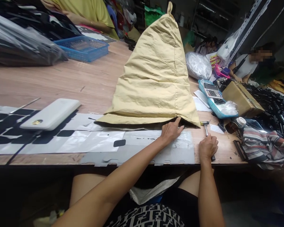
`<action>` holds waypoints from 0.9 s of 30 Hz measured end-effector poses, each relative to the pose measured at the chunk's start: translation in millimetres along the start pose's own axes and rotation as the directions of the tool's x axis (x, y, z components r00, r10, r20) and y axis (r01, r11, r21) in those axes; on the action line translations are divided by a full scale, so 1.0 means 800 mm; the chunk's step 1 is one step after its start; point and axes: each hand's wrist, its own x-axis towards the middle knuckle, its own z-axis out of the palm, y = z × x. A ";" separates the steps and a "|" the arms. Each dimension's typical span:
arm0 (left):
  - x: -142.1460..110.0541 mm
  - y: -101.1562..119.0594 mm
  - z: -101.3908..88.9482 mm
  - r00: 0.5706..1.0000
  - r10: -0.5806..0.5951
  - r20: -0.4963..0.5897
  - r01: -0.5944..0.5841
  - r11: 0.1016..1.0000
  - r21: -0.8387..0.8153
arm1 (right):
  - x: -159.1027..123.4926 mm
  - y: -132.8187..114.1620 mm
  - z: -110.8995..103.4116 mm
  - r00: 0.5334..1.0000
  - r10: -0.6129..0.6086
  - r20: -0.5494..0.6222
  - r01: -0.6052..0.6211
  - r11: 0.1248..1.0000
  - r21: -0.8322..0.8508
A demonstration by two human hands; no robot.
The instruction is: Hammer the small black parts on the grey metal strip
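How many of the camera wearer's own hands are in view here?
2: the left hand at the lower edge of the yellow cloth, and the right hand gripping a hammer. Some fingers are partly hidden.

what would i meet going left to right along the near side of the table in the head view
White slab-shaped device → lone black patch → left hand at the yellow cloth bag → right hand gripping the hammer → striped cloth

The yellow cloth bag (pixel 153 78) blocks the way straight back from the tabletop's (pixel 92 83) near edge; a hand could pass between it and the blue basket (pixel 90 56).
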 end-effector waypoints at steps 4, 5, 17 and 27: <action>0.018 0.022 0.017 0.998 -0.059 -0.035 0.057 0.997 -0.050 | 0.001 0.000 0.000 1.000 -0.008 0.007 0.008 1.000 -0.002; 0.022 0.026 0.020 0.997 -0.076 -0.031 0.075 0.996 -0.043 | 0.001 0.000 -0.001 1.000 -0.009 0.007 0.009 1.000 -0.003; -0.062 -0.090 -0.020 0.978 0.198 0.060 -0.184 0.966 -0.181 | 0.004 -0.003 -0.005 1.000 -0.005 -0.016 0.006 1.000 0.016; -0.068 -0.118 -0.007 0.978 0.206 -0.022 -0.200 0.912 -0.358 | -0.030 0.019 -0.062 0.994 -0.002 0.111 -0.050 0.883 0.467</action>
